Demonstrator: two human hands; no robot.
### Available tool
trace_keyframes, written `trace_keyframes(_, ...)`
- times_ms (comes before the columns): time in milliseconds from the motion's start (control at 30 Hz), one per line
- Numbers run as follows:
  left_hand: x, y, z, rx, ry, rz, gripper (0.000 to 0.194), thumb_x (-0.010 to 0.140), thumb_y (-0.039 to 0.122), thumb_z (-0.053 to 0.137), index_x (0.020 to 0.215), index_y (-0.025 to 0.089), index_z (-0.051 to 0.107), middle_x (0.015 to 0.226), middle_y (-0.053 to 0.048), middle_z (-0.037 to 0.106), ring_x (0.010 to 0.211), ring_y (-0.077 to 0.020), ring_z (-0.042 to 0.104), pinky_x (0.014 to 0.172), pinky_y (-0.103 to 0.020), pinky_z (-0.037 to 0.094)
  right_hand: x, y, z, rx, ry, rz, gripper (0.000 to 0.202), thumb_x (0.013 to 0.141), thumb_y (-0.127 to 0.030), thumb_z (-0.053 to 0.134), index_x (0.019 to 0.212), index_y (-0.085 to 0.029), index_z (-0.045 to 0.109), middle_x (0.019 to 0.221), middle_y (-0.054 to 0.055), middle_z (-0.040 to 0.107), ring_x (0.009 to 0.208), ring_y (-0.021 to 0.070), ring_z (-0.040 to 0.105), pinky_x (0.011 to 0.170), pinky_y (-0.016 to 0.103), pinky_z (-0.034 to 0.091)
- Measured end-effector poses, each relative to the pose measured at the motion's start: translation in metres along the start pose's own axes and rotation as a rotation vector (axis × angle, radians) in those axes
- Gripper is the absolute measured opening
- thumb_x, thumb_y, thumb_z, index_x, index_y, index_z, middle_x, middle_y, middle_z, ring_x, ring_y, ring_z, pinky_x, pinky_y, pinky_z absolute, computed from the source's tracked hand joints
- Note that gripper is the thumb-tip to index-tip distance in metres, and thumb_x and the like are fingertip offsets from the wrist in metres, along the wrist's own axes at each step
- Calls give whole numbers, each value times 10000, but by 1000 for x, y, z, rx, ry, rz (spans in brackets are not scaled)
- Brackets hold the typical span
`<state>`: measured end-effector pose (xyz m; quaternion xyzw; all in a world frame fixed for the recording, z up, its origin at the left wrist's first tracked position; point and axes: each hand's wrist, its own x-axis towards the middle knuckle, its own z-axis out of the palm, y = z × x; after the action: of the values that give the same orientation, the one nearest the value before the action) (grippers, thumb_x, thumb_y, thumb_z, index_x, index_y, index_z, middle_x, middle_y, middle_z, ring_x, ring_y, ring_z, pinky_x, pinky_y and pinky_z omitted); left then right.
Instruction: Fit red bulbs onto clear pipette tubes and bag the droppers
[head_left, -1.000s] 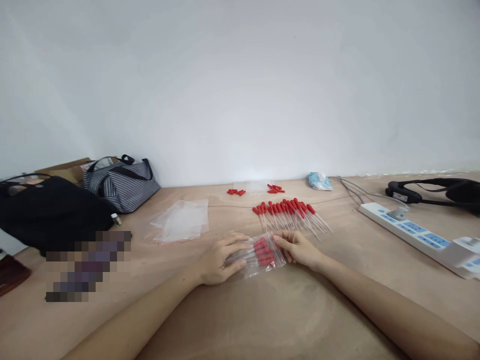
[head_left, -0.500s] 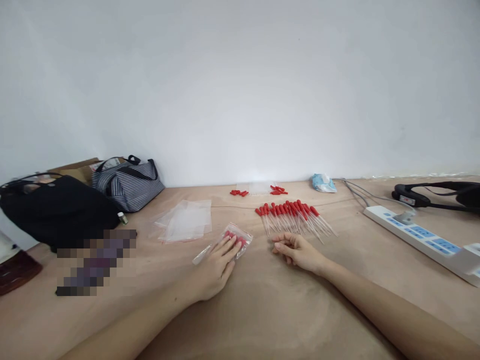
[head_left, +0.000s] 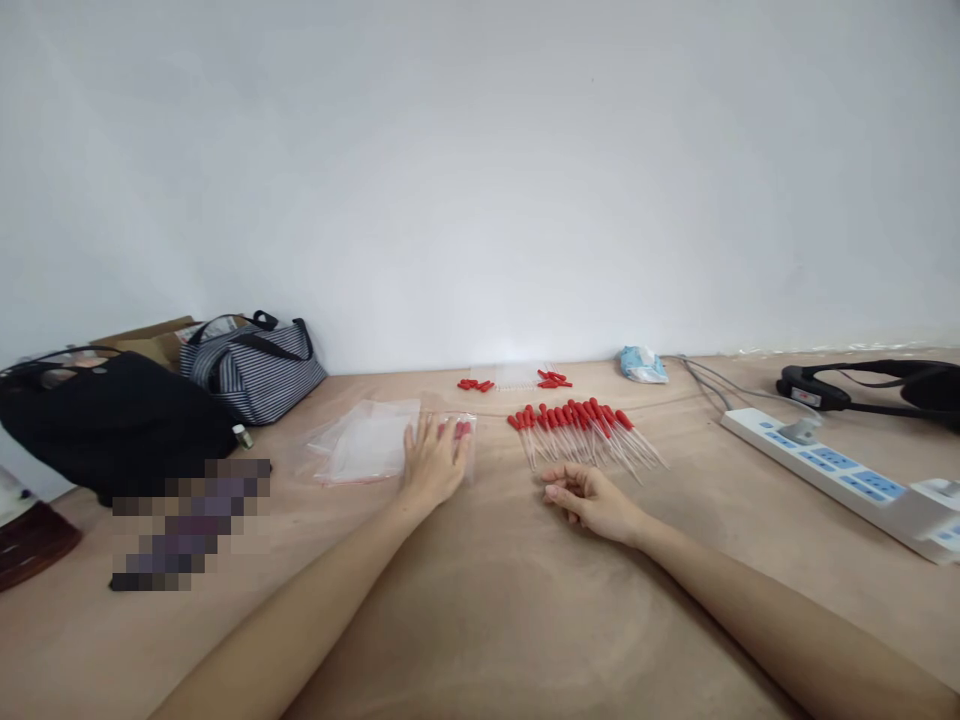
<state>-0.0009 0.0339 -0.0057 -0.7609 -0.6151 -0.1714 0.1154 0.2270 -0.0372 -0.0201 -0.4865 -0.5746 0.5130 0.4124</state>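
My left hand [head_left: 435, 462] lies with spread fingers over a small clear zip bag [head_left: 470, 450] with red dropper bulbs [head_left: 463, 428] showing inside. The hand covers much of this bag. Just left of it is a loose stack of flat clear plastic bags [head_left: 367, 440]. Resting on the table, my right hand [head_left: 589, 500] has loosely bent fingers, with nothing visible in them. Beyond that hand lies a row of droppers [head_left: 577, 420] with red bulbs and thin clear tubes.
More red-bulbed droppers [head_left: 555, 380] lie at the back by the wall. A blue-white packet [head_left: 643, 364], a power strip [head_left: 832, 470] and a black strapped headset [head_left: 862, 385] are to the right. A striped bag [head_left: 259, 370], a black bag [head_left: 120, 420] and a small vial [head_left: 244, 437] are left.
My left hand has moved forward with the bag of red bulbs, from the near table to beside the flat bag stack. My right hand has hardly moved.
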Motion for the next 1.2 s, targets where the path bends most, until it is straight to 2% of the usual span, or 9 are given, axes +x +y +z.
trace_keyframes(200,1,-69,-9,211,-209,-473,693,822,477,290,1283,-39,311,1325,-298,286,1252,-422,182,955,-560,185,0,0,0,-31,-14,-17,270,658,-318,625,857,-147,562,573,-56,493,422,40,415,383,162,329)
trace_keyframes(300,0,-86,-6,189,-268,-469,621,834,430,282,1204,-48,420,1256,-301,385,1198,-405,311,925,-514,271,1,1,1,-45,-19,-29,269,660,-334,625,845,-151,559,560,-61,477,422,42,409,389,167,333)
trace_keyframes(433,-3,-88,-5,160,-257,-339,400,844,232,283,1049,40,567,1102,-223,544,1086,-326,464,877,-460,350,1,0,0,-56,-34,-24,303,647,-374,631,840,-156,548,556,-62,468,418,45,403,389,175,333)
trace_keyframes(600,-5,-83,-20,119,-169,-198,401,889,224,238,1180,167,507,1309,-104,419,1247,-281,286,975,-490,247,2,2,-1,-86,-36,-34,349,650,-442,610,833,-156,529,558,-59,459,405,47,406,374,180,319)
trace_keyframes(733,-11,-56,-41,-128,-58,394,334,885,289,346,1155,274,543,1347,-21,379,1276,-239,228,1023,-430,202,4,8,-2,-105,17,-87,357,718,-519,513,774,-166,523,521,-57,441,399,64,413,366,188,313)
trace_keyframes(800,-17,-33,-47,-265,-143,673,270,875,318,406,1059,345,601,1318,19,418,1258,-226,270,1025,-422,204,5,9,-3,-125,42,-136,374,753,-528,466,775,-163,540,523,-47,451,427,75,432,401,201,345)
trace_keyframes(900,-29,0,-47,-365,-308,887,205,837,325,504,986,394,627,1275,42,465,1239,-217,305,1017,-407,227,3,6,-4,-264,36,-309,360,782,-486,463,867,-162,596,689,18,560,585,109,512,540,243,414)
trace_keyframes(1033,-38,15,-36,-382,-300,888,222,828,266,526,986,386,627,1283,24,446,1219,-221,325,1002,-410,251,-7,-5,-7,-641,-157,-604,285,801,-408,490,953,-223,645,999,74,587,882,179,512,778,346,382)
trace_keyframes(1200,-49,10,-34,-349,-96,456,221,817,214,504,997,217,632,965,-71,573,894,-200,536,805,-351,428,-19,-11,2,-971,-275,-783,360,803,-473,457,1034,-245,613,1084,63,591,1025,238,438,911,471,224)
